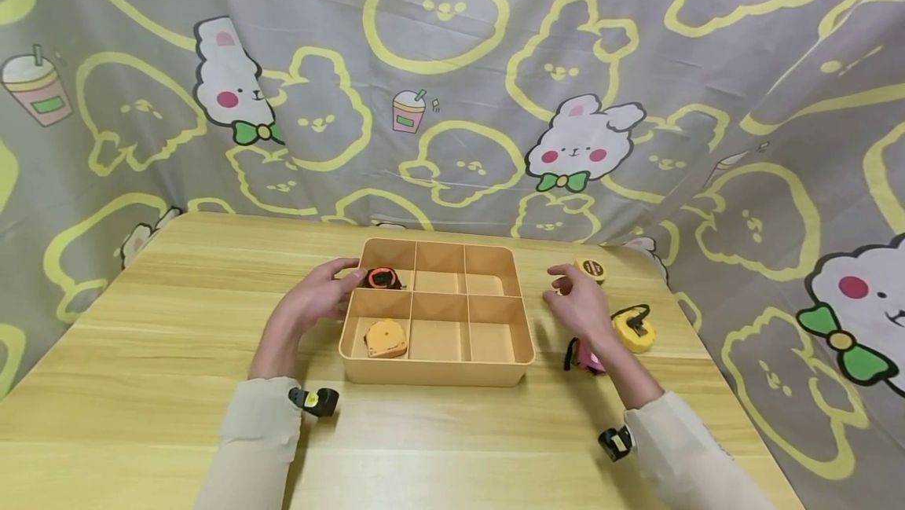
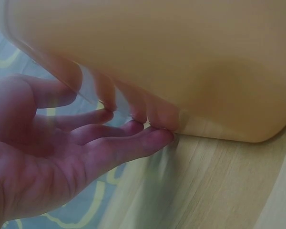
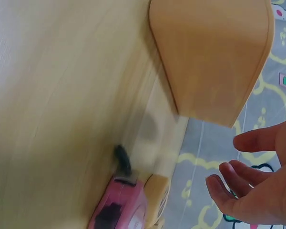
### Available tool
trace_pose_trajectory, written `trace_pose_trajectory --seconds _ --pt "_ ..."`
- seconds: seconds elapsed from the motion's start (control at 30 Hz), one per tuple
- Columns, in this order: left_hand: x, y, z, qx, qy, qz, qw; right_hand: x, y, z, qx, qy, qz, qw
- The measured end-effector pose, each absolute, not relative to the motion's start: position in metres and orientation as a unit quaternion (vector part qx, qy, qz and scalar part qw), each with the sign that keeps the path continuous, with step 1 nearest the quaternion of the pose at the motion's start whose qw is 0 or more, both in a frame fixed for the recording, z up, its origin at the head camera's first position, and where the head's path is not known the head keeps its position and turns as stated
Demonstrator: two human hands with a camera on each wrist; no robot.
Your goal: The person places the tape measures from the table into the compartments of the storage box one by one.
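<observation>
Left hand (image 1: 321, 295): fingers out, touching the tan rectangular plastic box (image 1: 438, 373)!
Right hand (image 1: 581, 304): loosely spread, mid-air!
Pink plastic tape measure (image 1: 587, 356): partly behind my forearm (image 1: 632, 375).

Right of the compartment box (image 1: 438, 374), the right forearm (image 1: 631, 375) is partly hiding the pink tape measure (image 1: 587, 357), whose black strap (image 3: 122, 160) is blurring in the right-wrist view. Inside the box, a divider (image 1: 382, 303) is covering the base of the red-and-black tape measure (image 1: 382, 279). Right of the box, lettering on the round yellow tape measure (image 1: 591, 269) is appearing too small to read.
</observation>
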State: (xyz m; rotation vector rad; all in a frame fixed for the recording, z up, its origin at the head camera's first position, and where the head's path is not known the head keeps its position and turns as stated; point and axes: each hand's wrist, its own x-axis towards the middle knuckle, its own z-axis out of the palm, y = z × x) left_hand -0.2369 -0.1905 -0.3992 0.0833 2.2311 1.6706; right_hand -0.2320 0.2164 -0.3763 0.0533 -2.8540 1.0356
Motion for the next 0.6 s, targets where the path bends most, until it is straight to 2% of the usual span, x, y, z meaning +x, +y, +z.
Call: trace_pose_trajectory --seconds 0.17,0.6 --pt "-0.237 -0.191 -0.400 0.031 0.788 0.590 0.175 -0.236 0.226 -0.379 0.024 -0.942 0.329 0.053" --pt "-0.237 -0.191 -0.400 0.026 0.789 0.588 0.174 -0.243 0.251 -0.396 -0.018 -0.948 0.319 0.009"
